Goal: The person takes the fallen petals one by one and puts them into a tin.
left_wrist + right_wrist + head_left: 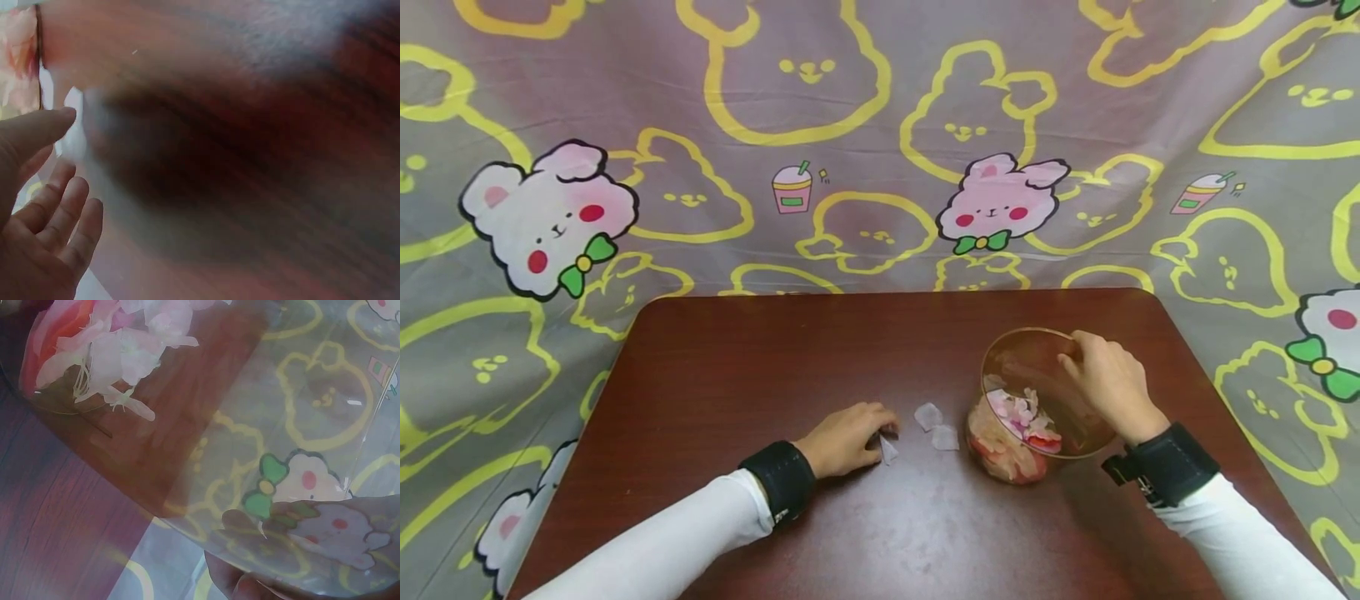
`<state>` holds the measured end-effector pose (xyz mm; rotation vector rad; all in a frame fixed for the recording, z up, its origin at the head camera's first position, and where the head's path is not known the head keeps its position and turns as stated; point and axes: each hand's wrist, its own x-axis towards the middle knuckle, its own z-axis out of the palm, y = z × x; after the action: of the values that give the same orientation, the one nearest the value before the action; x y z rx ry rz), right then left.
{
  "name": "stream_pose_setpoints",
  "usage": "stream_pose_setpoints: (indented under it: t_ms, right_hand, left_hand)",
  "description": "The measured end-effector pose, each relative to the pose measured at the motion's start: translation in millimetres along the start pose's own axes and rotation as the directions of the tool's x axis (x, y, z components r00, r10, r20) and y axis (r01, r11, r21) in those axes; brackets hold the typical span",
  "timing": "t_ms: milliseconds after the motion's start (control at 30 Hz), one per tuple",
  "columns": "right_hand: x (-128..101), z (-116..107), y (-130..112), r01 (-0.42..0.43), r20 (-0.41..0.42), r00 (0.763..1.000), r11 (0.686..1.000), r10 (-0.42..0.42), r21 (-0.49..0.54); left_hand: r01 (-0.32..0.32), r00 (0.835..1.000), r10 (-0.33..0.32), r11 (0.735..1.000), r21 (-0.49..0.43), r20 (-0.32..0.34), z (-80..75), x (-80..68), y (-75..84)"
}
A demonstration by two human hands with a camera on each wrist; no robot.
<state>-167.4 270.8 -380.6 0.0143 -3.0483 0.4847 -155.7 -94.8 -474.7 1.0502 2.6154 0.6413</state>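
- left hand (846, 437) lies on the dark table (737, 367), its curled fingertips pinching a pale petal (888, 451) flat on the wood.
- two more loose petals (937, 426) lie just beside it — likely featherlight, soft and easily torn, best lifted by an edge.
- right hand (1105, 379) grips the rim of the tilted clear cup (1011, 367), which holds pink petals; it looks thin and slippery.

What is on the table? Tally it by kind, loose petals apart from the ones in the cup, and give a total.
Clear plastic cup with petals inside, tilted in the right hand: 1
Loose pale petals on the table: 3, one in the grip of the left hand, two lying free
Petals in the cup: too heaped to count
Total: 4 things
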Motion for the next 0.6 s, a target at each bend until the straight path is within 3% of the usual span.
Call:
stream_pose_setpoints:
  t_ms: [133,333,600]
  right_hand:
    - [-0.1,-0.3,-0.7,0.001,-0.001,1.0,1.0,-0.001,-0.006]
    - [-0.5,-1.0,-0.2,0.012,-0.002,1.0,1.0,-0.012,-0.003]
    - [-0.5,-0.6,-0.3,0.007,0.004,1.0,1.0,-0.007,0.0]
  left_hand:
    - [-0.012,1.0,0.012,0.999,0.031,-0.005,6.6,-3.6,1.7]
    - [-0.031,0.997,0.033,0.999,0.032,-0.07,14.4,-6.2,3.2]
    - [0.045,0.997,-0.048,0.997,-0.057,-0.062,13.6,-2.6,2.6]
